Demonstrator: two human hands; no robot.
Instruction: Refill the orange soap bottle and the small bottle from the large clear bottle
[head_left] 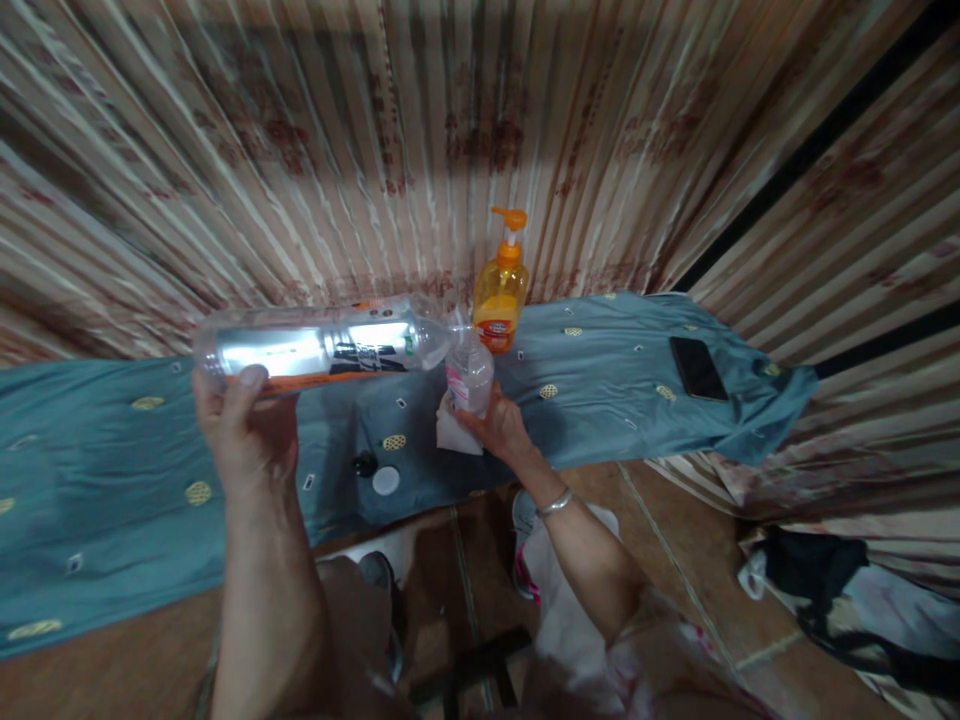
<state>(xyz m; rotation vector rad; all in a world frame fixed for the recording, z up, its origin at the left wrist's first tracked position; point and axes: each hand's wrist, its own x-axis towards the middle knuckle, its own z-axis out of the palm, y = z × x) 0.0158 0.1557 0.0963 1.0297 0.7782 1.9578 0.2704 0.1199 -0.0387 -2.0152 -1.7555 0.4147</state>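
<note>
1. The left hand [244, 430] holds a large clear plastic bottle with a silver, black and orange label [322, 345], its fingers wrapped around the base end. The bottle lies nearly level, raised above the worktop [97, 500], which is covered by a teal cloth with small gold motifs.
2. The big bottle's neck points toward the orange pump bottle of soap [500, 290] and meets the mouth of a small clear bottle with a pink label [470, 375].
3. The right hand [499, 425] grips that small bottle from below, fingers closed around its lower part, with a white tissue [456, 432] pressed beneath it. A silver bangle [555, 502] circles the wrist.
4. The small bottle stands upright just in front of the soap bottle, which sits at the back of the worktop by the striped curtain.
5. A black cap [365, 464] and a white cap [386, 481] lie side by side on the cloth, left of and nearer than the soap bottle.
6. A black phone [697, 368] lies flat, well to the right of the soap bottle.
</note>
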